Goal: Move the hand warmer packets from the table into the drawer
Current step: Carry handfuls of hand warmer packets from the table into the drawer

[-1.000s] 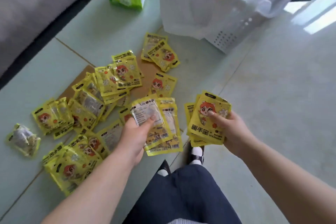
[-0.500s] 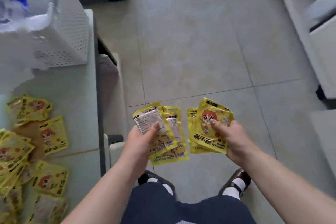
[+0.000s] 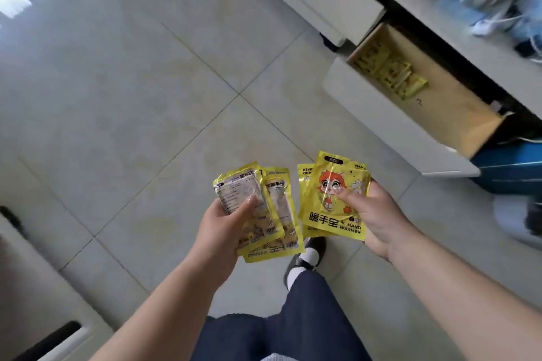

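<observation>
Over a tiled floor [image 3: 146, 91], the left hand [image 3: 223, 223] clamps a fan of yellow packets [image 3: 264, 214], backs up, at lower centre. Just right of it, the right hand [image 3: 378, 214] pinches a second stack [image 3: 334, 199], its cartoon front showing. At upper right, an open drawer [image 3: 390, 114] holds more packets [image 3: 390, 72].

Glossy yellow foil-like packets [image 3: 335, 202], crinkled and catching light, contrast with a smooth, pale tiled floor [image 3: 140, 91] of faint sheen. The open drawer [image 3: 390, 123] shows a matt white front and a raw, wood-coloured interior; dark trousers [image 3: 281, 328] look like woven cloth.
</observation>
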Demonstrator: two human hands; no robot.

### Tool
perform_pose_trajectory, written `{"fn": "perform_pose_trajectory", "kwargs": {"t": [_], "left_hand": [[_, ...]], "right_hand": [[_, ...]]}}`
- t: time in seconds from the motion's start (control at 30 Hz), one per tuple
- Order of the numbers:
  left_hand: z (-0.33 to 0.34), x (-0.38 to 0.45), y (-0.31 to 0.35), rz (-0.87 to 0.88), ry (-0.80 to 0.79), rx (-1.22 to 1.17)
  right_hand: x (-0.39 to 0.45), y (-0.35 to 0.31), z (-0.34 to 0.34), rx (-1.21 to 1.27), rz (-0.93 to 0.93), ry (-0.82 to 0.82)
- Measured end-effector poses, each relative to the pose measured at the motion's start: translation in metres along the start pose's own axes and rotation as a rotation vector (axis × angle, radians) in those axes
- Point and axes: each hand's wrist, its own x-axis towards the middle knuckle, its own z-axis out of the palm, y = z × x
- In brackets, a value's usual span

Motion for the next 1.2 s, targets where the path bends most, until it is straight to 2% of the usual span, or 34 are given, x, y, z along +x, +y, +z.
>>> {"fn": "perform_pose_trajectory", "kwargs": {"t": [0.2, 0.37, 0.6, 0.77, 1.03, 1.2], "left_hand": [[0.168, 0.041, 0.009, -0.051, -0.149, 0.185], [0.266, 0.072, 0.022, -0.05, -0.246, 0.31], [0.343, 0.122, 0.039, -0.086, -0.312, 0.438], [0.398, 0.178, 0.063, -0.121, -0.327, 0.537], [0.478, 0.308, 0.076, -0.034, -0.274, 0.733], [0.505, 0.388, 0.073, 0.027, -0.283, 0.852]], "right_hand": [[0.032, -0.038, -0.147, 0.218, 0.0, 0.188], [0.05, -0.043, -0.225, 0.391, 0.01, 0.328], [0.075, -0.059, -0.275, 0.553, 0.064, 0.361], [0.119, -0.088, -0.299, 0.662, 0.037, 0.339], [0.236, -0.118, -0.328, 0.738, 0.013, 0.331], [0.321, -0.117, -0.348, 0.74, 0.049, 0.361]]}}
